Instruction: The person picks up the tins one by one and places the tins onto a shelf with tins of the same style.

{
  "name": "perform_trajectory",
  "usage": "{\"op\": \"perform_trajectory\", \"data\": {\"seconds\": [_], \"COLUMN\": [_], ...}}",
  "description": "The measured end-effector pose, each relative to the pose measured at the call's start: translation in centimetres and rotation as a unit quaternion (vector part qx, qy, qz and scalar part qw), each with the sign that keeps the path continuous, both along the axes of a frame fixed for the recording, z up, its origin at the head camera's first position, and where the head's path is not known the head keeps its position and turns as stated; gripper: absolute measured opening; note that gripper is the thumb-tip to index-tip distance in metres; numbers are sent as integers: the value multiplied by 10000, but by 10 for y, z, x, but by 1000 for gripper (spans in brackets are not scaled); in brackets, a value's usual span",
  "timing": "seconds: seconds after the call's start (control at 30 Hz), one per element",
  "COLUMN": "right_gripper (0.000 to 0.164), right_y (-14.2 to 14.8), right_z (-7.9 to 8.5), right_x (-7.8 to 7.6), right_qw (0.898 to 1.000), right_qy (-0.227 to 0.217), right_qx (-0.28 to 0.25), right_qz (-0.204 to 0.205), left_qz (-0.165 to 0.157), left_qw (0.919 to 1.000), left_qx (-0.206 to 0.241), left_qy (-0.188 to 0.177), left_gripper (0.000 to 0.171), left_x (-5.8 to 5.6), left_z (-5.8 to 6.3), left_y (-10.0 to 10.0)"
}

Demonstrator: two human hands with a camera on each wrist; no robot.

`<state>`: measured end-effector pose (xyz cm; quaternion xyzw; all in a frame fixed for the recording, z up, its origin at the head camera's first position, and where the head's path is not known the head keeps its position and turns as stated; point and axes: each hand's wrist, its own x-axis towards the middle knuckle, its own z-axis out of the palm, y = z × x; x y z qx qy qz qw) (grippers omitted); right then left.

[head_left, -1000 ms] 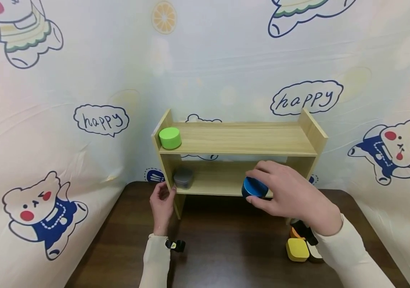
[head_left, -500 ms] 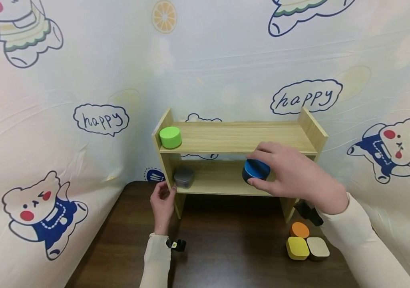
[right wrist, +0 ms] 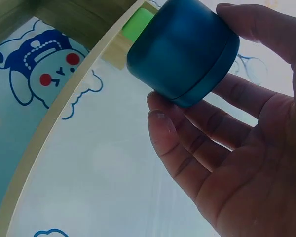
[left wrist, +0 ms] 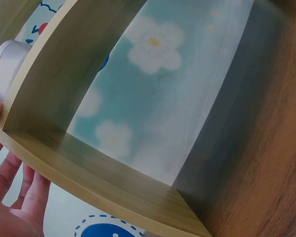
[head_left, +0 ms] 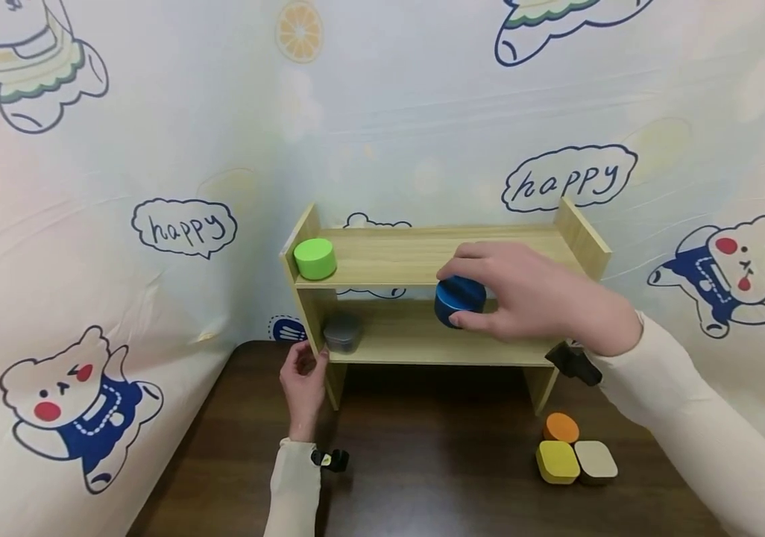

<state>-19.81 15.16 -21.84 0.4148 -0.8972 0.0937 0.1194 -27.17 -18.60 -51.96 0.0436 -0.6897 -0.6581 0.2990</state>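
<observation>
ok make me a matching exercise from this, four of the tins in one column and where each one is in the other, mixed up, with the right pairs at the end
Tins
1. green tin
2. grey tin
3. blue tin
4. yellow tin

Places
A. held in the right grip
B. left end of the upper shelf
C. on the table, beside the white tin
D. left end of the lower shelf

Right pairs: 1-B, 2-D, 3-A, 4-C
</observation>
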Motion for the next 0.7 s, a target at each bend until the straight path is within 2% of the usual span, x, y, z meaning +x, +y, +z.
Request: {"op": "perform_trajectory", "data": {"seconds": [0.13,0.27,0.5,0.7], "right_gripper": [39,36,34,36], "right_y": [-3,-3,-11,-25], "right_z": [10,19,29,34], "right_x": [-10,-24,-46,-59], "right_qw": [9994,9991,9975,9951], "right_qy": [-308,-312,-467,-564], "right_qx": [169,285,487,710], "right_qz": [-27,-63,-230,-384], "left_qz": [-37,-87,-62,-65], "left_qw": [10000,9999,9999,9999], "left_qx": [-47,-63,-49,-49], "left_qy": [-27,-115,-136,-93], "left_gripper": [22,24,23,22], "left_x": [7,13,6,5], "left_z": [11,20,3,-3], "left_y": [1,3,-3,-6]}}
